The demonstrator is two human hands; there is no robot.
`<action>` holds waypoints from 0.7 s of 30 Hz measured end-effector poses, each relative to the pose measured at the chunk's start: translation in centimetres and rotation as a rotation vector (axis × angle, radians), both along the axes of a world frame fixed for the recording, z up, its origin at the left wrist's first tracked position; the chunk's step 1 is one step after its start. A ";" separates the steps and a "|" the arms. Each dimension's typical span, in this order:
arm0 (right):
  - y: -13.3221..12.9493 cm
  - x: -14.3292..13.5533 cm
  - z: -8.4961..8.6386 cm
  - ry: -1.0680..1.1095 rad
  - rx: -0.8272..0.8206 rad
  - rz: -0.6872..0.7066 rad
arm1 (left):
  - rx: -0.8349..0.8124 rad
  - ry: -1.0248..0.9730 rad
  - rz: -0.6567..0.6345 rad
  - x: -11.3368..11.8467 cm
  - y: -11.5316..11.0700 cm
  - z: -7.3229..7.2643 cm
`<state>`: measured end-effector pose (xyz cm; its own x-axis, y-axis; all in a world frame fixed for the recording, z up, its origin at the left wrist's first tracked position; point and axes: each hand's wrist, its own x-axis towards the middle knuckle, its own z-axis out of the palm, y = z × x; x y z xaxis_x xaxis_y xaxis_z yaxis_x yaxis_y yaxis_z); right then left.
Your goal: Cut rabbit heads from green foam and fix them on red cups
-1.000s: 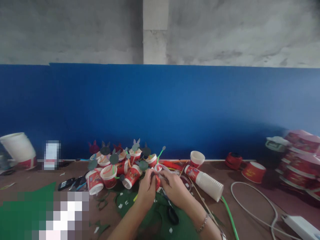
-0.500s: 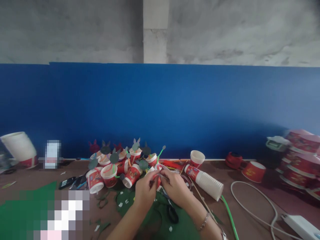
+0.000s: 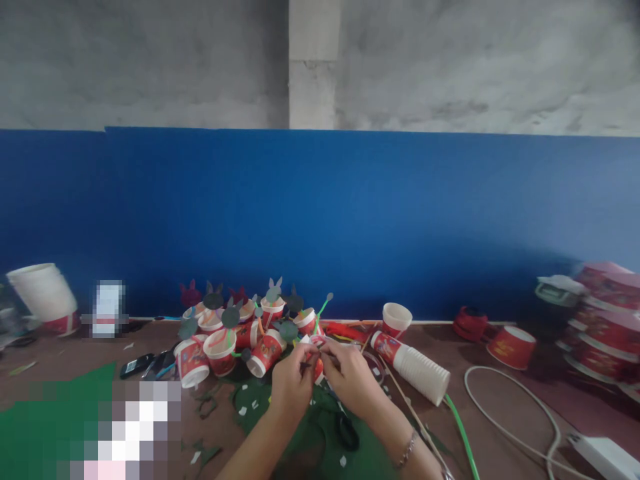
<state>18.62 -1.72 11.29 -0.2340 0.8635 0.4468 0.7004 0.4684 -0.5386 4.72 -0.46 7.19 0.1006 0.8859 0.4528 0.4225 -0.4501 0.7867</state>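
Both hands meet over the middle of the table, fingers pinched together at a red and white paper cup [image 3: 319, 372] that they mostly hide. My left hand [image 3: 294, 377] grips it from the left, and my right hand [image 3: 346, 370] closes on it from the right. Any small piece between the fingertips is too hidden to make out. Just above the hands rises a green stem with a small grey disc [image 3: 329, 297]. Black-handled scissors [image 3: 347, 430] lie below my right hand on green sheet material [image 3: 305, 447] strewn with white scraps.
Several red cups [image 3: 219, 352] with grey and dark red rabbit-head cutouts crowd the left. At right lie a stack of cups [image 3: 417, 367], an upright cup [image 3: 397, 320], a green strip [image 3: 463, 430], a white cable [image 3: 510, 370] and a power strip [image 3: 607, 459]. A blue panel [image 3: 320, 220] stands behind.
My hands stay at the cup, with the fingertips shifted slightly lower and closer together. The whole view has moved a little, so things appear slightly to the right and lower.
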 end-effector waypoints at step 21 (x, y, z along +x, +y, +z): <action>-0.4 -1.2 0.0 0.577 -0.303 0.046 | -0.146 -0.531 -0.176 0.6 -1.1 2.0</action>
